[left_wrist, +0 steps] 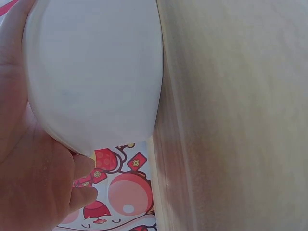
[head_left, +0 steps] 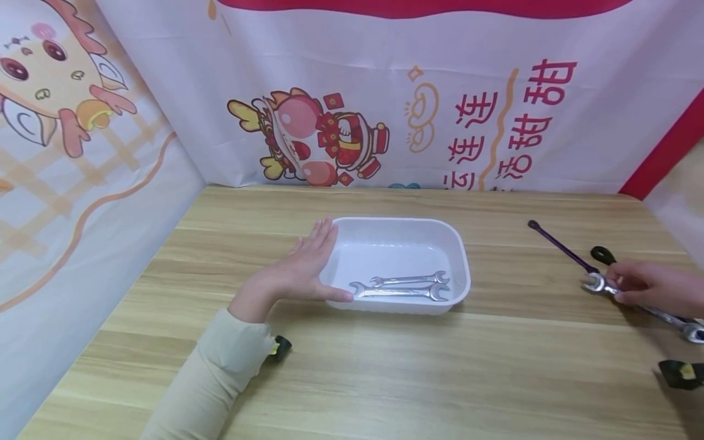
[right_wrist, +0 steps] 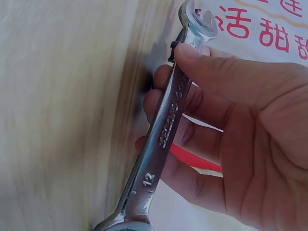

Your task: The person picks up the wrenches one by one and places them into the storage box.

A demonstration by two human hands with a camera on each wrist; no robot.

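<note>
Wrench (head_left: 601, 283) gripped in the right hand (head_left: 660, 287), tub (head_left: 467, 275) steadied by the left hand (head_left: 305, 263)

Head view: the wrench is at the table's (head_left: 385, 379) right side, well apart from the tub, its middle wrapped by the right hand. A purple tool (head_left: 563, 245) lies just beside it. Two silver wrenches (head_left: 400, 293) lie inside the tub. The left hand is spread, fingers and thumb apart, against the tub's left end. Red Chinese characters on the cloth (head_left: 330, 36) include 连连 and 甜甜.

Left wrist view: the palm side meets the white tub, which looks like light, slightly flexible plastic, likely to slide if nudged; its rim is the sensible hold. No label is readable.

Right wrist view: thumb and curled fingers clamp the wrench's shank, probably the best-balanced place. The polished metal looks rigid, fairly heavy, smooth enough to slip, and hardly fragile. "12" is stamped on it; the raised lettering beyond is too blurred to read.
</note>
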